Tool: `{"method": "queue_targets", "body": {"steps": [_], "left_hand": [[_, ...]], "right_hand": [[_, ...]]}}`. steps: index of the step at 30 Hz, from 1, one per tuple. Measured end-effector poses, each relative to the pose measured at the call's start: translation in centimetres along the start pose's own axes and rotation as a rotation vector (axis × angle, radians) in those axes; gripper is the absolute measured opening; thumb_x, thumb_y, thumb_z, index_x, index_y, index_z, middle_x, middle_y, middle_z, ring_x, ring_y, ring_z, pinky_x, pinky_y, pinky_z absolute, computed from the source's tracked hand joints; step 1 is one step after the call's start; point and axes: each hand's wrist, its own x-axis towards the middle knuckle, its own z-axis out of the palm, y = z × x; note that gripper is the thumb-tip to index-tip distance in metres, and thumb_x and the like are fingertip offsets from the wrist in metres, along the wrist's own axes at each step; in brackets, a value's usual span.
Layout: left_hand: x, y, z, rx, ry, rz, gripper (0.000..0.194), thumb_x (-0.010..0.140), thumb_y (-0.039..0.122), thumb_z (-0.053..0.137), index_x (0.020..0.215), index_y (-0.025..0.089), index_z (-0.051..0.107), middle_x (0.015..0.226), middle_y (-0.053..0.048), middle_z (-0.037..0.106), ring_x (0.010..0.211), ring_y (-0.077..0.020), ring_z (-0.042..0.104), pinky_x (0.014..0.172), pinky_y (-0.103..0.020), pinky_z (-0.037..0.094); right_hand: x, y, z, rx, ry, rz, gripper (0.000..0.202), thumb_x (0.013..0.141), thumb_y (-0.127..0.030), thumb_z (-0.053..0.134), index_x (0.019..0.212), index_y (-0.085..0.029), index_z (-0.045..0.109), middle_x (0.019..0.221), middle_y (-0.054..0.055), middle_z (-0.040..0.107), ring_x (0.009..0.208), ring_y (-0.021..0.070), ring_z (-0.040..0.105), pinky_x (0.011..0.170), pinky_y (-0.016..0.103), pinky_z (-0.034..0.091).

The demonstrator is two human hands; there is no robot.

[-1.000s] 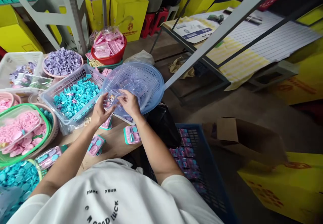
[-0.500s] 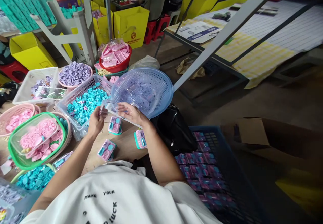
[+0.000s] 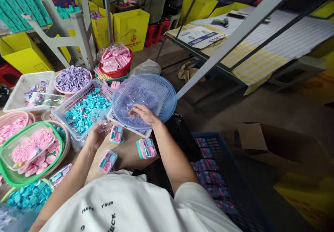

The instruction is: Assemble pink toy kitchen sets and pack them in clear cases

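Note:
My left hand [image 3: 96, 136] is closed on a clear plastic cover [image 3: 102, 116], by the near corner of a translucent basket [image 3: 57, 115] of turquoise pieces. Over the blue colander [image 3: 170, 96] is my right hand [image 3: 144, 113], palm down with its fingers stretched out. Clear plastic covers [image 3: 138, 96] lie inside the colander; whether my fingertips touch one I cannot tell. Three small pink-and-turquoise sets, one set [image 3: 116, 133] near the basket, a second set [image 3: 108, 161] closer to me and a third set [image 3: 146, 148] to the right, rest on the table [image 3: 127, 157].
On the left stand a green basket [image 3: 61, 152] of pink pieces and a bowl [image 3: 73, 79] of purple pieces. Behind the colander is a red bowl [image 3: 130, 62] of pink cases. A blue crate [image 3: 232, 165] holds packed sets, below a black bag [image 3: 182, 138]. A metal post [image 3: 221, 58] slants nearby.
My right hand has moved away from my left and out over the colander. The clear cover stays in my left hand, which has come slightly lower and nearer. The view has shifted a little.

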Motion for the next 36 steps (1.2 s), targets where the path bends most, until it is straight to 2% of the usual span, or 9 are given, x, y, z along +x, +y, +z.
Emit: {"method": "queue_targets", "body": {"steps": [4,7,12,16,23,26,29,32,36], "left_hand": [[0.4,0.1,2.0,-0.160,-0.239,-0.029,0.010,0.083,0.026,0.065,0.079,0.017,0.064,0.110,-0.013,0.075,0.104,-0.0245,0.073,0.098,-0.038,0.056],[0.4,-0.2,3.2,-0.174,-0.331,-0.011,0.011,0.085,0.028,0.063,0.081,0.018,0.064,0.105,-0.012,0.075,0.104,-0.0239,0.072,0.101,-0.041,0.055],[-0.3,-0.4,3.9,-0.194,-0.260,0.034,0.009,0.088,0.024,0.060,0.080,0.019,0.063,0.096,-0.009,0.073,0.103,-0.0206,0.070,0.106,-0.041,0.053],[-0.9,-0.1,4.1,-0.260,-0.189,0.062,0.014,0.091,0.019,0.053,0.082,0.018,0.064,0.096,-0.008,0.073,0.104,-0.0186,0.069,0.108,-0.039,0.052],[-1.9,0.0,4.3,-0.301,-0.205,0.083,0.007,0.087,0.017,0.058,0.083,0.018,0.064,0.090,-0.007,0.071,0.096,-0.0184,0.069,0.102,-0.041,0.055],[-2.3,-0.3,3.7,-0.231,-0.301,0.098,0.007,0.082,0.024,0.067,0.080,0.018,0.063,0.084,-0.005,0.066,0.084,-0.0175,0.066,0.092,-0.040,0.058],[-2.5,-0.1,2.5,-0.082,-0.405,0.195,0.020,0.075,0.031,0.075,0.071,0.019,0.060,0.072,-0.002,0.057,0.068,-0.0150,0.058,0.072,-0.033,0.055],[-2.5,0.5,1.2,0.076,-0.418,0.258,0.026,0.072,0.040,0.077,0.069,0.020,0.060,0.064,-0.001,0.050,0.060,-0.0154,0.050,0.062,-0.032,0.047],[-2.2,1.0,0.1,0.171,-0.370,0.246,0.033,0.067,0.048,0.077,0.063,0.023,0.056,0.062,-0.003,0.048,0.061,-0.0187,0.049,0.062,-0.035,0.046]], "right_hand": [[-1.6,-0.7,2.4,1.094,0.130,0.001,0.024,0.087,-0.045,0.068,0.083,-0.024,0.058,0.070,-0.004,0.057,0.070,0.0119,0.058,0.074,0.026,0.055],[-1.7,-1.3,4.5,1.339,0.115,0.052,0.024,0.085,-0.038,0.071,0.077,-0.025,0.054,0.064,-0.006,0.047,0.062,0.0114,0.051,0.064,0.024,0.053],[-1.6,-2.2,6.0,1.365,0.248,0.071,0.023,0.086,-0.041,0.070,0.077,-0.025,0.055,0.070,-0.004,0.057,0.072,0.0136,0.059,0.073,0.029,0.056],[-2.7,-3.6,7.4,1.318,0.222,-0.029,0.039,0.075,-0.058,0.078,0.097,-0.029,0.065,0.102,-0.001,0.072,0.104,0.0178,0.067,0.092,0.035,0.057],[-3.0,-4.5,9.3,1.154,0.381,-0.026,0.046,0.058,-0.055,0.089,0.083,-0.026,0.064,0.085,-0.001,0.068,0.081,0.0169,0.063,0.081,0.033,0.056],[-3.6,-3.7,8.6,1.162,0.251,-0.062,0.055,0.055,-0.071,0.085,0.076,-0.027,0.059,0.075,-0.002,0.060,0.077,0.0182,0.058,0.077,0.036,0.053],[-4.9,-3.1,7.8,1.174,0.032,-0.112,0.070,0.063,-0.095,0.056,0.064,-0.026,0.049,0.059,-0.003,0.043,0.068,0.0193,0.051,0.077,0.043,0.052],[-6.2,-3.0,7.4,1.094,-0.137,-0.130,0.063,0.073,-0.084,0.061,0.058,-0.025,0.044,0.053,-0.005,0.034,0.058,0.0160,0.042,0.079,0.042,0.048],[-6.9,-3.0,7.6,0.914,-0.161,-0.190,0.053,0.070,-0.065,0.074,0.051,-0.025,0.044,0.051,-0.004,0.039,0.057,0.0155,0.041,0.071,0.036,0.044]]}}
